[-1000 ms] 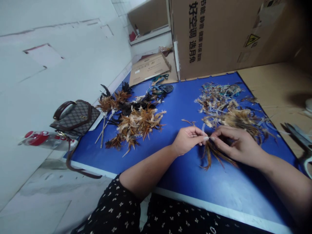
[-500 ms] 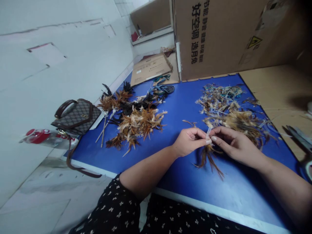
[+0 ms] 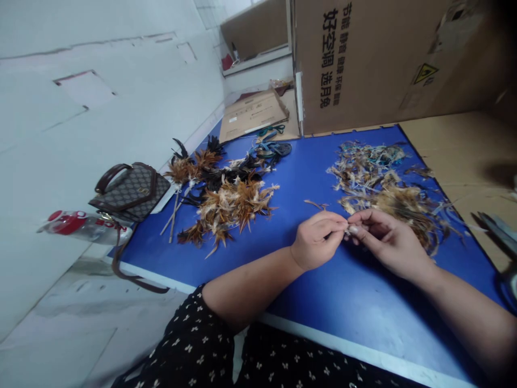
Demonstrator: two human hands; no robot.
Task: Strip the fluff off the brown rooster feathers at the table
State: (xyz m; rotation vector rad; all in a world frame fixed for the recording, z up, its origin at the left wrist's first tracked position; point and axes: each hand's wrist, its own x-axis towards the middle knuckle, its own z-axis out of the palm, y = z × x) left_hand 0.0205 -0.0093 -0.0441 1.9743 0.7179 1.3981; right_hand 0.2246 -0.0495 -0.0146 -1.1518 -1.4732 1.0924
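My left hand (image 3: 321, 240) and my right hand (image 3: 388, 240) meet fingertip to fingertip above the blue table, each closed in a pinch. Between them is a small pale bit of a feather bunch (image 3: 348, 228); the rest of it is hidden behind the fingers. Just behind my right hand lies a loose heap of brown, tan and blue feathers (image 3: 379, 178). A few thin brown feathers (image 3: 317, 205) rest on the table beyond my left hand. Farther left is a pile of brown and black feather bunches (image 3: 236, 202).
A handbag (image 3: 131, 194) and a clear bottle with a red label (image 3: 84, 227) are at the left edge of the blue table (image 3: 242, 269). Scissors (image 3: 496, 231) lie at the right on cardboard. Large cardboard (image 3: 375, 64) stands at the back, beside flat cardboard (image 3: 254, 114).
The brown feathers that hung below my fingers are out of sight now. My left hand has turned, its fingers curled tighter, and the white strip no longer stands up between the hands.
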